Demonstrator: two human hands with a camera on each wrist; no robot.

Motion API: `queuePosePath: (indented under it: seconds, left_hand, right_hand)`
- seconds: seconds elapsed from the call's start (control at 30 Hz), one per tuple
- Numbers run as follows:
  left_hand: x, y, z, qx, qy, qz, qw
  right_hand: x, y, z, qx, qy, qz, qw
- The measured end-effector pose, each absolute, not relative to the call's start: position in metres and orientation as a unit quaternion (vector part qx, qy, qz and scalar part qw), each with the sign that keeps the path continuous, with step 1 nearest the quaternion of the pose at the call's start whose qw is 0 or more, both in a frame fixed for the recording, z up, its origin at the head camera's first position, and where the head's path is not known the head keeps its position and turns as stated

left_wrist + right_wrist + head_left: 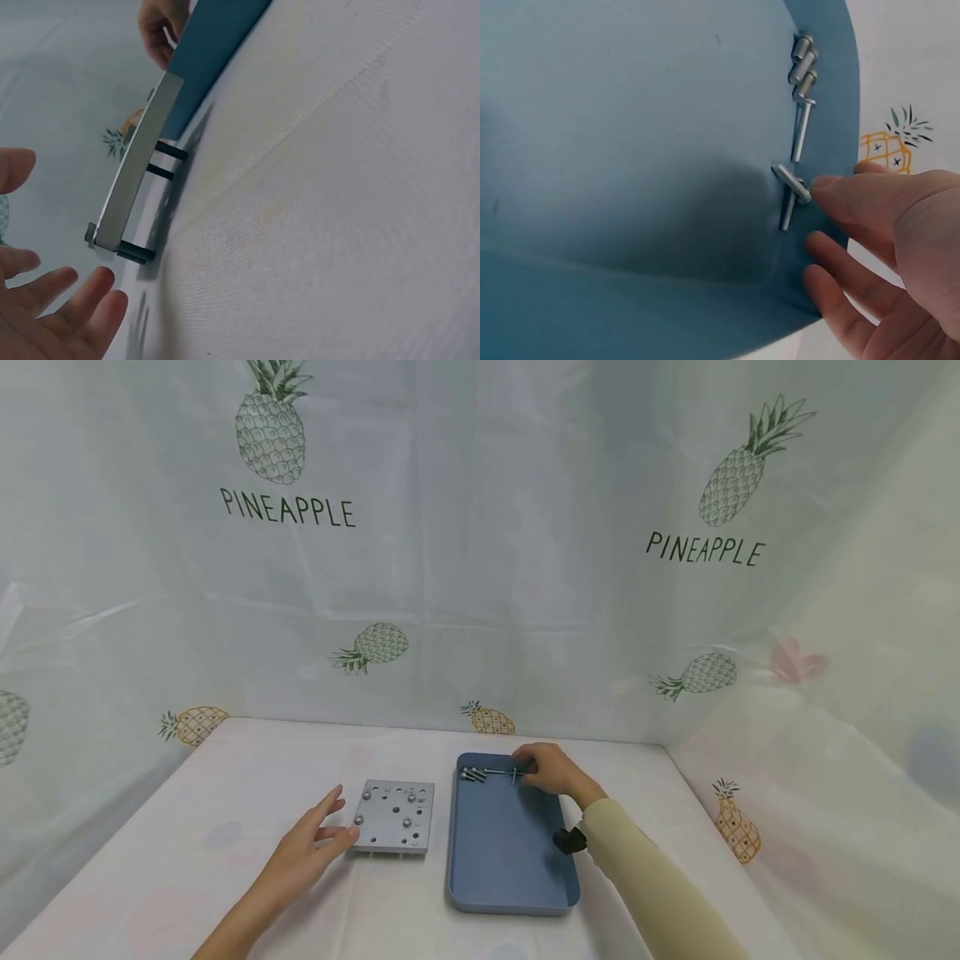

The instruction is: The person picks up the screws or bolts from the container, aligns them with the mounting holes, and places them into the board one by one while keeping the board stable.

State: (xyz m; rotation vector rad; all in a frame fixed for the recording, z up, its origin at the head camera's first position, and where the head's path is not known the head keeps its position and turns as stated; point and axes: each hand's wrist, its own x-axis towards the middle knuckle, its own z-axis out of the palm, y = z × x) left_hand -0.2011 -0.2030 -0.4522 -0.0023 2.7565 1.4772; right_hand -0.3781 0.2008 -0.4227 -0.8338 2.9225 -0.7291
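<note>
A square silver metal plate (390, 827) with several holes and bolt heads sits left of the tray. The left wrist view shows dark pegs (171, 150) sticking out beneath it. My left hand (305, 845) is beside the plate's left edge, fingers spread and holding nothing. My right hand (552, 770) reaches into the far right corner of a blue tray (510, 868). Its thumb is at the end of a short metal pin (790, 182), which crosses a thin screw (787, 214). The index fingertip is hidden behind the thumb.
Several bolts (802, 67) and a longer screw (802, 131) lie along the tray's far wall. A pale cloth (285, 760) covers the table. Curtains printed with pineapples (378, 643) hang behind and at the right.
</note>
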Motion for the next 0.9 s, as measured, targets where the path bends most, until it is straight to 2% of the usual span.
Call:
queuePosePath:
  seconds: [0.43, 0.9]
  left_hand:
    - [-0.208, -0.203, -0.467, -0.026, 0.867, 0.497, 0.031]
    - [-0.211, -0.203, -0.473, -0.033, 0.867, 0.496, 0.034]
  right_hand:
    - [-0.385, 0.19, -0.434, -0.234, 0.955, -0.184, -0.02]
    - [-0.384, 0.178, -0.436, -0.205, 0.966, -0.156, -0.019]
